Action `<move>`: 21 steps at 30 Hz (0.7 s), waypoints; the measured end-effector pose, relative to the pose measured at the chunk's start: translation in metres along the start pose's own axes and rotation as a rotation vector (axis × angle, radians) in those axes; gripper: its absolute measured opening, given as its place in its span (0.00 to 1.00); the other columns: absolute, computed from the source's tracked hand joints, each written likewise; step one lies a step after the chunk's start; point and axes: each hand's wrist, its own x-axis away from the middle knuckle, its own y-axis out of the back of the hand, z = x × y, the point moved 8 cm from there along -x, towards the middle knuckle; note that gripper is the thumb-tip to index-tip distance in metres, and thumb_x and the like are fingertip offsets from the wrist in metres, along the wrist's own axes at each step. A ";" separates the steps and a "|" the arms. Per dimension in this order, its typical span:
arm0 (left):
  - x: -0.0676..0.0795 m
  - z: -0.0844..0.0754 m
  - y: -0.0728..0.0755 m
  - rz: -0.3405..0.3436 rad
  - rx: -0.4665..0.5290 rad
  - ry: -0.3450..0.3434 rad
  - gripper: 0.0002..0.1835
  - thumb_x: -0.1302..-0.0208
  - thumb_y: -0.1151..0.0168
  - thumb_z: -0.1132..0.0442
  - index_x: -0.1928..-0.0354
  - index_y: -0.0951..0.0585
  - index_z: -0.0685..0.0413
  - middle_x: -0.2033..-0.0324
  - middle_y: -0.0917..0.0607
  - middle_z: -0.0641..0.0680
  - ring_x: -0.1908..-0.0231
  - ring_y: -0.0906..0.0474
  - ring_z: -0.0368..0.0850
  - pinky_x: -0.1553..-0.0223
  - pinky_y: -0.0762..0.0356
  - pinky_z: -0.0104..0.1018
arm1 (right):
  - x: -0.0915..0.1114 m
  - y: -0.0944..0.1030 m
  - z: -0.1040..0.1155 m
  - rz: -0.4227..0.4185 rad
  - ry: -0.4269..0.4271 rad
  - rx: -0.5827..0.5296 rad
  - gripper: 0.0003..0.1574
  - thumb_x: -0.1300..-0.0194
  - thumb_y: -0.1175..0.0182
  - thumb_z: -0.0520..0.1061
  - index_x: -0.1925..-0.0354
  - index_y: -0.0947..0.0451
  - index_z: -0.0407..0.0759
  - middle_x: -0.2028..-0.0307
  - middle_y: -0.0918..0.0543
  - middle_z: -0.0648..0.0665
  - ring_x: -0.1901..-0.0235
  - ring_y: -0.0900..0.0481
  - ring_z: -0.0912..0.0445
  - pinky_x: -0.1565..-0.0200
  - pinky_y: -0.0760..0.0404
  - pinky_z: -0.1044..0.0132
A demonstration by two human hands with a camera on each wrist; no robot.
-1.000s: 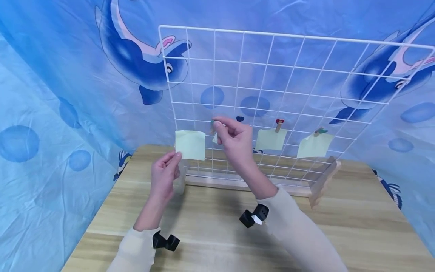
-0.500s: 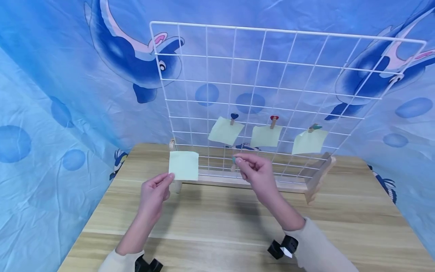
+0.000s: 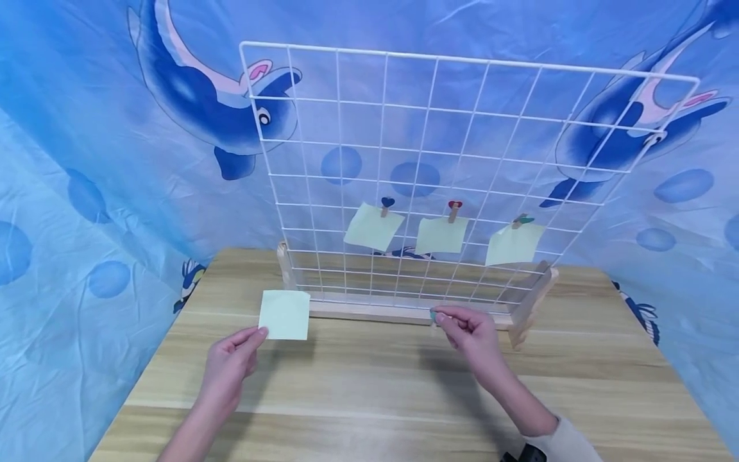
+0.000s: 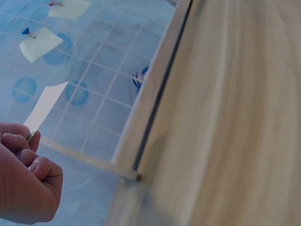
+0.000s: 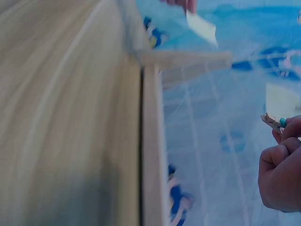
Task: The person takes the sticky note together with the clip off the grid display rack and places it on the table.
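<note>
My left hand (image 3: 231, 362) pinches a pale green sticky note (image 3: 285, 315) by its lower left corner, in front of the rack's left foot. The left wrist view shows the same note (image 4: 47, 104) nearly edge-on above the curled fingers. On the right, my right hand (image 3: 476, 337) pinches a small wooden clothespin (image 5: 272, 122) with a green ornament, close before the rack's base bar. Three more notes hang on the white wire grid (image 3: 358, 157): one under a blue heart clothespin (image 3: 385, 205), one under a red heart clothespin (image 3: 454, 210), one under a green-topped clothespin (image 3: 522, 220).
The grid stands in a wooden base (image 3: 369, 311) with a side foot (image 3: 534, 308) at each end, on a wood-grain table (image 3: 369, 398). Behind it hangs a blue curtain (image 3: 190, 186) printed with dolphins.
Both hands have drawn down and away from the grid, the left carrying its note, the right its clothespin and moving rightward. The note behind the right hand has come into view.
</note>
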 end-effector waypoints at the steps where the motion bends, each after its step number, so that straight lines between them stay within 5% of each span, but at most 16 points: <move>1: 0.000 0.002 0.003 -0.006 -0.008 0.007 0.03 0.37 0.35 0.53 0.66 0.15 0.40 0.88 0.37 0.42 0.86 0.43 0.35 0.82 0.42 0.27 | 0.002 0.005 -0.006 -0.007 -0.018 0.003 0.14 0.35 0.39 0.36 0.56 0.21 0.23 0.87 0.36 0.53 0.86 0.42 0.65 0.86 0.48 0.66; 11: 0.000 0.022 0.029 -0.042 -0.035 0.057 0.02 0.37 0.35 0.53 0.65 0.17 0.39 0.83 0.34 0.42 0.87 0.43 0.34 0.83 0.42 0.27 | 0.024 0.063 -0.066 -0.043 -0.284 0.079 0.18 0.34 0.39 0.40 0.53 0.21 0.26 0.84 0.32 0.55 0.84 0.39 0.65 0.81 0.39 0.74; 21: -0.005 0.037 0.059 -0.084 -0.064 0.111 0.03 0.37 0.35 0.52 0.69 0.17 0.31 0.87 0.35 0.41 0.86 0.42 0.34 0.84 0.40 0.28 | 0.042 0.124 -0.088 -0.064 -0.370 0.233 0.20 0.35 0.38 0.45 0.54 0.20 0.28 0.86 0.37 0.56 0.85 0.40 0.64 0.82 0.36 0.67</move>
